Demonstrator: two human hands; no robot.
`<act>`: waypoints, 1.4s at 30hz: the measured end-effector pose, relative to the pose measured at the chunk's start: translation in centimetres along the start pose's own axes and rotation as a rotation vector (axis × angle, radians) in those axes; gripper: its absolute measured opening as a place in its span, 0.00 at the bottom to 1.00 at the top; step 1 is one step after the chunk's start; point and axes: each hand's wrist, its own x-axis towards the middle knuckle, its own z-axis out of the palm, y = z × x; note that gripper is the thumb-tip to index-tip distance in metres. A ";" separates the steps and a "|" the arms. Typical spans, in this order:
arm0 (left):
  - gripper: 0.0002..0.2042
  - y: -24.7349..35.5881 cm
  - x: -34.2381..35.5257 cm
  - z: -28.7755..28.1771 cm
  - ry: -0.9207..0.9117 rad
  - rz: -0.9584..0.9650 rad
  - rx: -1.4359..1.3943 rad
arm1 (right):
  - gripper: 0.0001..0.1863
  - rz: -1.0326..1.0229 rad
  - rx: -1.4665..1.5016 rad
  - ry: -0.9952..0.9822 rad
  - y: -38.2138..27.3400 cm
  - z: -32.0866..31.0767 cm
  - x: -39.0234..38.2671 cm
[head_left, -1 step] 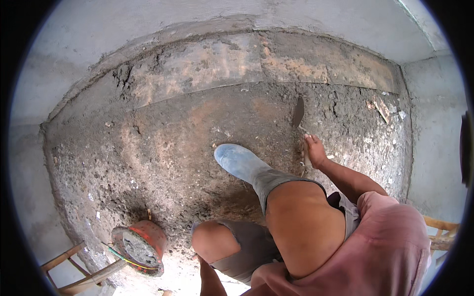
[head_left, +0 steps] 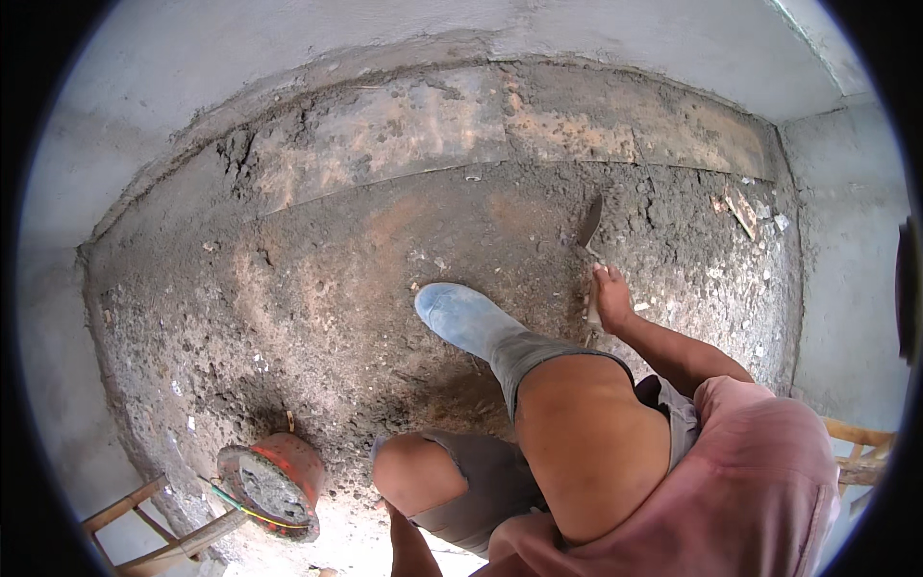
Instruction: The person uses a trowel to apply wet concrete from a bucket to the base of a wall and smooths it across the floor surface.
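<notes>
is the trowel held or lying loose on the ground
Held: the right hand is wrapped around the handle of the trowel.

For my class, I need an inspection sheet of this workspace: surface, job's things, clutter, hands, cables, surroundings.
Surface: rough, grey-brown floor, with a smoother strip along the far wall.
Job's things: trowel; reddish bucket holding grey material.
Clutter: pale broken scraps at right.
Hands: right hand grips the trowel's handle; left hand hidden behind the knee.
Cables: none certain; a thin green-and-yellow line crosses the bucket, possibly its handle.
Surroundings: grey walls; wooden frame at lower left.
</notes>
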 end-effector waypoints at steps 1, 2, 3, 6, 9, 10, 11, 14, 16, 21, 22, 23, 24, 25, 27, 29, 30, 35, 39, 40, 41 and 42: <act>0.55 0.2 0.0 0.0 0.002 0.002 0.005 | 0.18 0.022 0.049 0.126 -0.6 1.8 -0.9; 0.55 0.3 0.0 0.1 -0.004 0.000 0.015 | 0.19 -0.041 -0.017 0.047 -1.8 3.7 -1.2; 0.55 0.7 0.1 0.4 -0.008 -0.001 0.027 | 0.21 -0.105 -0.085 -0.032 -3.8 6.0 -1.1; 0.55 1.7 -0.1 0.7 -0.008 0.005 0.045 | 0.25 -0.366 -0.666 -0.392 -15.1 16.5 0.0; 0.55 2.7 -0.3 2.3 -0.032 0.005 0.109 | 0.26 -0.443 -0.640 -0.528 -23.3 25.0 7.9; 0.55 3.0 -0.3 2.9 -0.048 0.007 0.127 | 0.26 -0.459 -0.604 -0.402 -23.8 23.2 12.5; 0.55 2.8 -0.3 2.3 -0.033 0.003 0.116 | 0.25 -0.345 -0.452 -0.300 -23.3 22.2 13.5; 0.54 2.8 -0.5 1.6 -0.025 -0.005 0.107 | 0.19 -0.192 -0.137 -0.174 -21.2 10.3 16.3; 0.54 2.8 -0.5 2.4 -0.060 -0.010 0.137 | 0.21 -0.151 0.147 0.138 -17.7 -1.3 18.4; 0.54 2.6 -0.3 1.7 -0.084 -0.017 0.154 | 0.21 -0.127 0.141 0.596 -15.3 -6.0 16.0; 0.54 2.5 -0.2 1.5 -0.091 -0.018 0.159 | 0.21 -0.185 0.019 0.573 -15.3 -3.8 15.0; 0.54 2.6 -0.1 1.4 -0.098 -0.016 0.167 | 0.22 -0.366 -0.309 0.434 -14.9 -1.2 13.7; 0.54 2.2 -0.1 1.1 -0.105 -0.016 0.168 | 0.23 -0.535 -0.636 0.274 -14.1 1.7 12.0; 0.54 1.9 -0.1 0.6 -0.114 -0.016 0.175 | 0.25 -0.580 -0.753 0.082 -13.3 4.6 10.1; 0.54 1.5 -0.1 -0.1 -0.133 -0.007 0.170 | 0.28 -0.548 -0.803 -0.127 -10.7 5.8 7.6; 0.54 1.3 -0.1 -0.3 -0.166 0.006 0.178 | 0.30 -0.443 -0.769 -0.077 -7.5 0.1 7.3; 0.54 1.4 -0.1 -0.1 -0.189 0.009 0.184 | 0.30 -0.413 -0.798 -0.022 -6.0 -4.1 8.1; 0.53 -1.4 0.4 0.5 -0.454 0.005 0.184 | 0.19 -0.151 -0.358 0.633 -2.0 -25.5 5.5; 0.50 -1.1 0.7 -1.3 -0.338 -0.099 0.089 | 0.15 -0.004 -0.156 0.477 -3.0 -26.2 -4.5; 0.49 -1.3 0.5 -0.5 -0.222 -0.088 0.101 | 0.16 -0.052 -0.250 0.398 -4.2 -26.7 -6.3; 0.49 -1.7 0.1 0.3 -0.104 -0.072 0.114 | 0.17 -0.116 -0.265 0.291 -5.6 -26.6 -7.8; 0.48 -1.4 -0.2 1.3 0.012 -0.046 0.110 | 0.17 -0.168 -0.352 0.199 -7.4 -25.5 -8.5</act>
